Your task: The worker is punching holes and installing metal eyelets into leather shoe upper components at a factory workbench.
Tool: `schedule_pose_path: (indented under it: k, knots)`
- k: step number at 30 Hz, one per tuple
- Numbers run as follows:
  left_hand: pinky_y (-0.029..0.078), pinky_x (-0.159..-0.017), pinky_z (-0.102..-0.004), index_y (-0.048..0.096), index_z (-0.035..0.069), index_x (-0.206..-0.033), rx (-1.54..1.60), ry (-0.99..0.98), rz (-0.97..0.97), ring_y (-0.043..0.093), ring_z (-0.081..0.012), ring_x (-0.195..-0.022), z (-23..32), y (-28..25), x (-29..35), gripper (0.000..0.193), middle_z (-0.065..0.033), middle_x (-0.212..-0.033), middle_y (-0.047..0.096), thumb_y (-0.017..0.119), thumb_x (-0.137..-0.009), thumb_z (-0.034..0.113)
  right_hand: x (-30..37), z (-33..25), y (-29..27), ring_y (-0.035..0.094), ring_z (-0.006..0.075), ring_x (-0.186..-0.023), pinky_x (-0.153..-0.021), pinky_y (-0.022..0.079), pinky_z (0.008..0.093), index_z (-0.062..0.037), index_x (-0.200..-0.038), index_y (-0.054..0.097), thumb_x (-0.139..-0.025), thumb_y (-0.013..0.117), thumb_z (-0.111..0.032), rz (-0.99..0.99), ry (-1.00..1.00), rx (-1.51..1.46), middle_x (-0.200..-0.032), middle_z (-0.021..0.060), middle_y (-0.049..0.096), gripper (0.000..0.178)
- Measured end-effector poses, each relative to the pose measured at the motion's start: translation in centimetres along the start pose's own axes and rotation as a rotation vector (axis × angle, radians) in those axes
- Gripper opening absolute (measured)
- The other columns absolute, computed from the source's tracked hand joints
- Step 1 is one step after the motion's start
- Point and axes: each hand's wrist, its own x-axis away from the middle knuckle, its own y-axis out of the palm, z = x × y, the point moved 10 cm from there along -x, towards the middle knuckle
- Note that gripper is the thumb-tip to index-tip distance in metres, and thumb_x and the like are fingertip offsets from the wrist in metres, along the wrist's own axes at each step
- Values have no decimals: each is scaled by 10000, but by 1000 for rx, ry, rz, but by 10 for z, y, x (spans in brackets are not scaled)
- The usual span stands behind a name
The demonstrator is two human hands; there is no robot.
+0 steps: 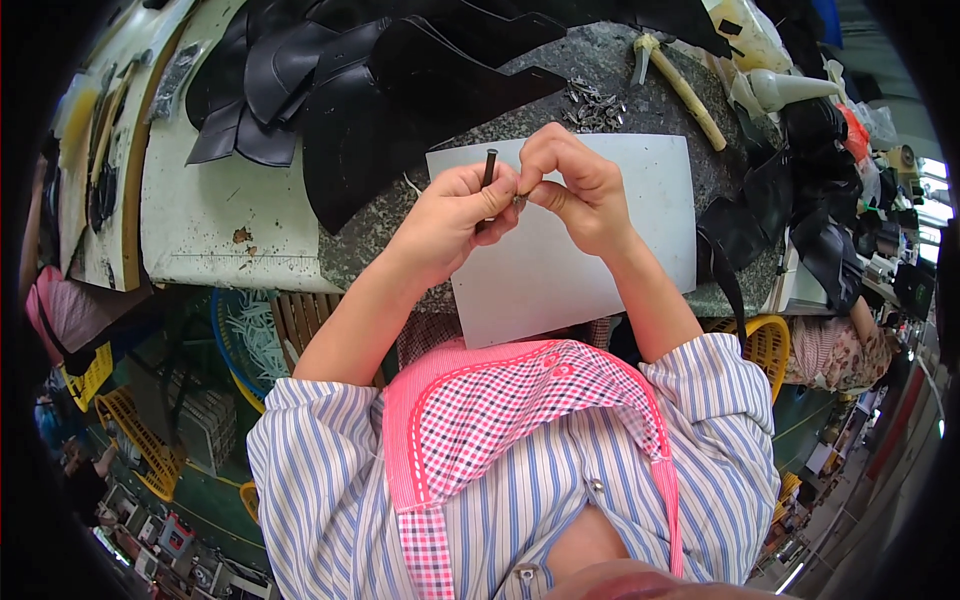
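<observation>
Both hands meet above a white sheet (600,250) that lies on a round grey stone slab (640,100) on the counter (220,220). The left hand (450,215) is closed around a dark metal rod (489,168), which stands nearly upright with its top end sticking out above the fingers. The right hand (570,180) is curled tight, thumb and forefinger pinching something small and grey right beside the rod; it is too tiny to tell for sure, though it looks like one of the metal bits. The two hands touch at the fingertips.

Just beyond the hands, near the far edge of the sheet, a small heap of grey metal bits (595,105) rests on the slab. A hammer with a pale wooden handle (685,90) lies to the right of that heap. Black leather pieces (350,80) are piled at the far left of the slab and spill onto the counter, and more black pieces (790,190) hang off the right side.
</observation>
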Motion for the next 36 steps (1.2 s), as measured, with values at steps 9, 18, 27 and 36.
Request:
schedule_pose_path:
  k: [9,18,27,36]
  knots:
    - [296,-488,-161,518,55,-833,-21,214,139,371,-24,-537,14,3,12,202,39,-660,470,502,-859,255,-1,-22,2,439,196,-842,-765,365,319,-43,-720,561,-607,682,-54,30,-120,214,-840,59,456,166]
    - [336,-525,-169,583,12,-866,-223,390,53,421,-39,-612,35,10,23,162,27,-711,508,570,-816,166,-4,-16,3,423,197,-933,-839,319,345,-92,-658,610,-549,723,-81,-5,-121,-24,-946,61,457,157]
    - [395,-548,-189,613,37,-767,-517,923,518,503,-86,-650,76,-21,68,44,-24,-735,551,637,-735,55,-13,15,34,468,139,-861,-737,401,236,-19,-744,579,-676,648,37,162,53,-550,-926,70,484,112]
    - [457,-620,-325,592,59,-932,-1308,798,1084,570,-245,-727,138,-110,89,434,-80,-837,560,746,-573,249,-72,63,78,557,81,-691,-639,447,186,17,-812,564,-736,585,24,17,317,-226,-739,39,590,79]
